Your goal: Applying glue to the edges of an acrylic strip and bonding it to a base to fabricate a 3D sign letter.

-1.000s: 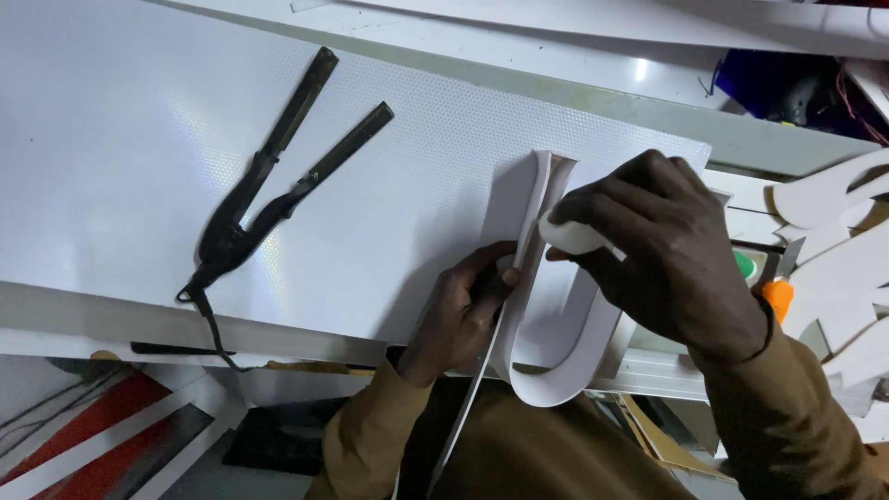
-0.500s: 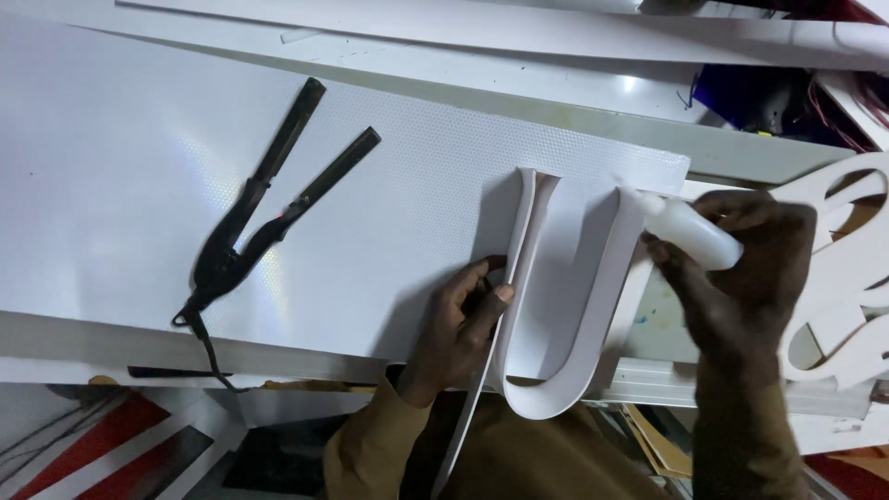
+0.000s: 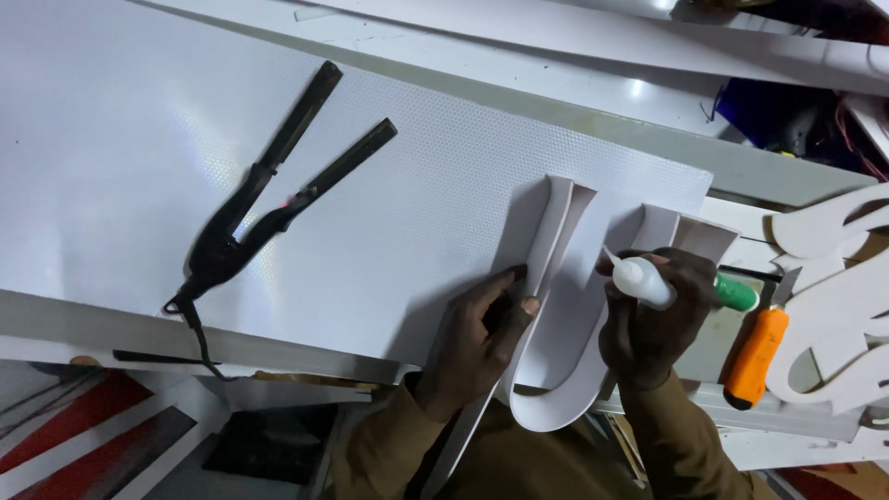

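A white U-shaped letter form [image 3: 565,306] with raised side strips lies on a large white sheet [image 3: 185,185] at the bench's front edge. My left hand [image 3: 482,338] presses against the form's left wall strip, fingers curled on it. My right hand [image 3: 653,319] grips a small white squeeze bottle [image 3: 642,281] with its pointed nozzle aimed at the inside of the form's right arm. A loose strip runs down from the form past my left wrist.
A black flat-iron style heating tool [image 3: 269,199] with its cord lies open on the sheet to the left. An orange-handled tool [image 3: 755,356] and a green-capped item [image 3: 736,294] sit right of my hand. White cut-out shapes [image 3: 833,306] lie at far right.
My right hand lifted off the form, swung out right with the bottle, then came back down with the nozzle at the form's inner right side. My left hand stayed on the left strip.
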